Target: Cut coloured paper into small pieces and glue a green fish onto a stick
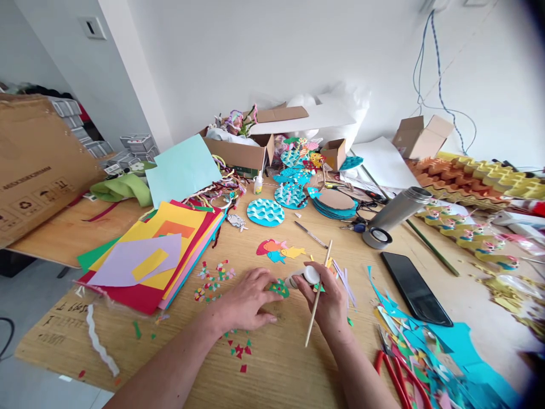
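My right hand (330, 301) is closed around a small bottle with a white cap (312, 275), which lies tilted on its side. A thin wooden stick (315, 309) is held in the same hand, slanting down toward me. My left hand (251, 298) rests low over the table with its fingers apart. Its fingertips reach the edge of a green paper fish (279, 288) dotted with small coloured pieces. Just beyond lie paper fish in red, orange, blue and yellow (294, 252). Confetti-like paper bits (215, 278) sit left of my left hand, and red scraps (239, 349) are nearer me.
A stack of coloured paper (145, 261) lies at left. A black phone (416, 288), red-handled scissors (394, 369) and blue paper offcuts (464, 358) are at right. Farther back stand a steel flask (400, 209), a wavy-patterned blue disc (265, 212), a glue bottle (258, 182) and a cardboard box (240, 152).
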Action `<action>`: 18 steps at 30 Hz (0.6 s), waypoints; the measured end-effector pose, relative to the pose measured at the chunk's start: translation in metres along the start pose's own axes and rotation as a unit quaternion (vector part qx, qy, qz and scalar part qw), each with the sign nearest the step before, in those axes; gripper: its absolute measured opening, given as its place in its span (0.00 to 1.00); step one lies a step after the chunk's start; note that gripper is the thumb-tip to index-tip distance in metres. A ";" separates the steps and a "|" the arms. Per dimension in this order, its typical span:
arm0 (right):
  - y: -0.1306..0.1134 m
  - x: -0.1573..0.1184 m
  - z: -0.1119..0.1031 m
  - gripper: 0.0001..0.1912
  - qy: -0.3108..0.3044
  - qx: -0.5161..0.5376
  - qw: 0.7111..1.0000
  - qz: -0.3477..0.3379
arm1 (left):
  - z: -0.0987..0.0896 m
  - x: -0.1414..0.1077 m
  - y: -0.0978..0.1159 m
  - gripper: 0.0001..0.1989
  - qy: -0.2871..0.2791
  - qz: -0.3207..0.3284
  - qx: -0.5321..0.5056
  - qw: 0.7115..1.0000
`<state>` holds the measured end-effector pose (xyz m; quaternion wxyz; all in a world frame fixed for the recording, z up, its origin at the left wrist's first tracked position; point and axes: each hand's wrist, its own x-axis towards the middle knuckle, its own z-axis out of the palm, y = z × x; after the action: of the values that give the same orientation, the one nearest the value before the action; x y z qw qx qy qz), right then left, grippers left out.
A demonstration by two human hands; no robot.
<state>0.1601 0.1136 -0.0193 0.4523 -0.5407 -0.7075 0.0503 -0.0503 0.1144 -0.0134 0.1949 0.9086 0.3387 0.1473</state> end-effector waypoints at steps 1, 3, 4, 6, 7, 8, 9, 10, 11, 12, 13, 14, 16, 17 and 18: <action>0.000 0.000 0.000 0.14 0.005 -0.001 1.000 0.001 | 0.000 0.000 0.000 0.22 0.000 0.001 0.001 1.000; 0.001 0.000 0.001 0.15 0.009 -0.005 1.000 0.001 | 0.001 0.000 -0.001 0.22 0.001 0.001 0.004 1.000; 0.001 0.000 0.001 0.15 0.007 -0.006 1.000 -0.001 | 0.001 0.000 -0.001 0.22 0.001 0.002 0.005 1.000; 0.001 0.000 0.001 0.14 -0.001 -0.008 1.000 -0.001 | 0.002 0.000 -0.001 0.22 0.002 0.004 0.004 1.000; 0.001 0.000 0.001 0.14 -0.002 -0.008 1.000 0.001 | 0.002 0.000 -0.001 0.22 0.002 0.004 0.004 1.000; 0.000 0.000 0.001 0.14 0.001 -0.007 1.000 0.002 | 0.002 0.000 -0.001 0.22 0.002 0.003 0.004 1.000; 0.000 0.000 0.001 0.14 0.008 -0.004 1.000 0.003 | 0.002 0.000 -0.001 0.22 0.002 0.001 0.004 1.000; 0.000 0.000 0.001 0.14 0.016 -0.002 1.000 0.003 | 0.002 0.000 -0.002 0.22 0.002 -0.001 0.005 1.000; 0.000 0.000 0.001 0.14 0.021 -0.001 1.000 0.003 | 0.002 0.000 -0.002 0.21 0.002 -0.002 0.005 1.000; 0.000 -0.001 0.001 0.14 0.021 0.000 1.000 0.004 | 0.002 0.000 -0.001 0.21 0.002 -0.003 0.004 1.000; 0.000 -0.001 0.001 0.14 0.015 0.001 1.000 0.005 | 0.002 0.000 -0.001 0.21 0.004 -0.002 0.003 1.000; 0.000 -0.001 0.001 0.14 0.007 0.001 1.000 0.007 | 0.002 0.000 -0.001 0.21 0.005 -0.001 0.001 1.000; 0.001 -0.002 0.002 0.14 -0.001 0.002 1.000 0.010 | 0.002 0.000 -0.001 0.22 0.008 0.001 -0.001 1.000; 0.001 -0.002 0.002 0.14 0.003 0.004 1.000 0.010 | 0.002 0.000 -0.001 0.22 0.008 0.001 -0.001 1.000; 0.001 -0.002 0.002 0.14 0.010 0.004 1.000 0.009 | 0.002 0.000 -0.001 0.22 0.008 0.001 0.000 1.000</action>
<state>0.1595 0.1133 -0.0224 0.4612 -0.5456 -0.6978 0.0517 -0.0502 0.1147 -0.0158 0.1923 0.9076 0.3397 0.1546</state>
